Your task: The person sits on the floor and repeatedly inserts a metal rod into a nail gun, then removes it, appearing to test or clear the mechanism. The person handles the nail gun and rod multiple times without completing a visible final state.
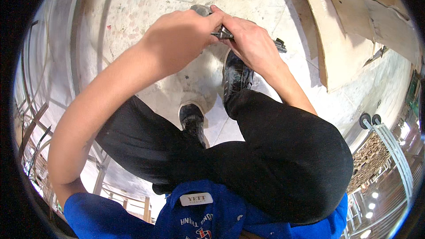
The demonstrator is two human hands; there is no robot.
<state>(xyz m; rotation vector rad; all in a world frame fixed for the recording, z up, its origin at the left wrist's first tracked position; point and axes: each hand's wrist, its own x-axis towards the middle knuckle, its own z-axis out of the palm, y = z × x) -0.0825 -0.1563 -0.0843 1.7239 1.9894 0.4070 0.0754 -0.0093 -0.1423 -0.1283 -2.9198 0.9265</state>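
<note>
My left hand point(177, 35) and my right hand point(250, 40) meet over a concrete floor point(146, 0), both closed around a small dark metal tool point(223, 32). A grey rounded end of it point(200, 9) shows above my left fingers, and a dark end point(280, 44) sticks out past my right hand. What kind of tool it is cannot be made out. Below the hands are my black shoes point(237, 73), black trousers point(283, 150) and blue shirt point(208, 217).
Flat plywood and cardboard sheets point(345, 26) lie on the floor at the upper right. A wheeled metal cart point(389, 146) with stacked wood stands at the right edge. Metal bars and framing point(31, 106) run along the left side.
</note>
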